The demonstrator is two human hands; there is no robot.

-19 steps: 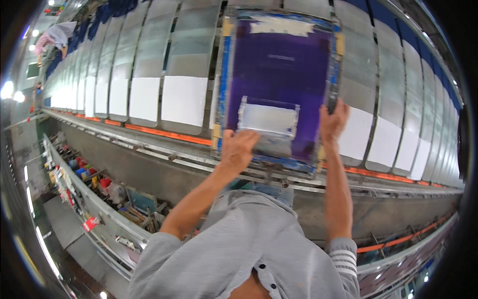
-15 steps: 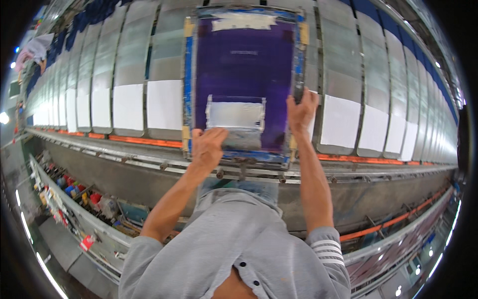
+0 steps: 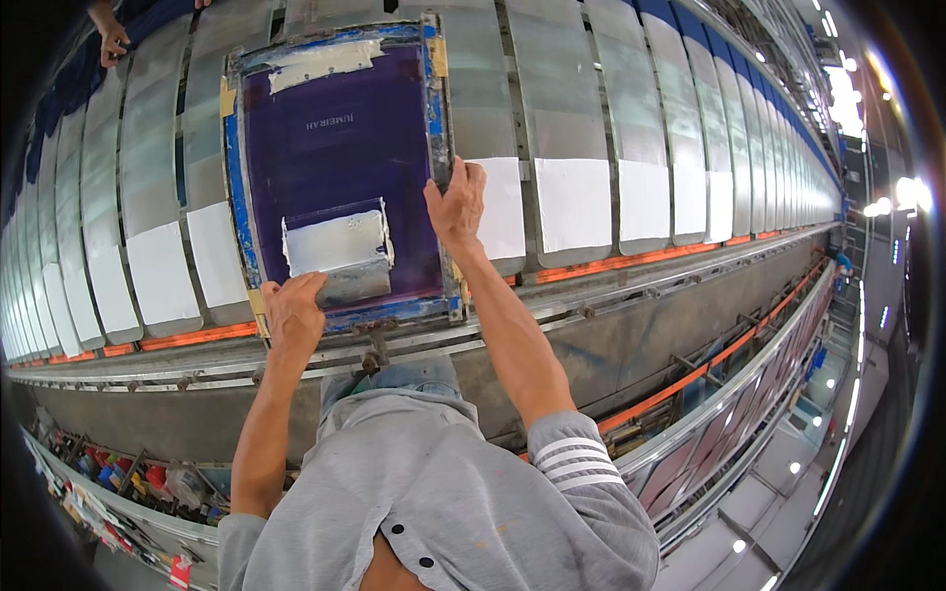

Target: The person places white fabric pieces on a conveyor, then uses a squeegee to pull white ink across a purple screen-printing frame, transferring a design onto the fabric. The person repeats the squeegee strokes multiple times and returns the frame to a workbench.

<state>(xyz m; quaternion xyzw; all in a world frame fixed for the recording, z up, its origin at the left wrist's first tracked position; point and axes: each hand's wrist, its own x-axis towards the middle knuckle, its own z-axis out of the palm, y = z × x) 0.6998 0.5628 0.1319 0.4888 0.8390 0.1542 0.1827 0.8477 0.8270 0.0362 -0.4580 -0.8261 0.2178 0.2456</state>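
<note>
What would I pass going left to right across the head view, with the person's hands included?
Co-worker's hand at the upper left → red tag at the bottom → left hand at the frame's near-left corner → right hand on its right edge → striped sleeve.

A rectangular purple screen (image 3: 340, 163) in a blue-edged frame lies slightly askew over pale boards (image 3: 567, 108), its near end by their near edge. Near that end, a grey flat tool (image 3: 361, 283) adjoins a ragged white patch (image 3: 335, 242).
</note>
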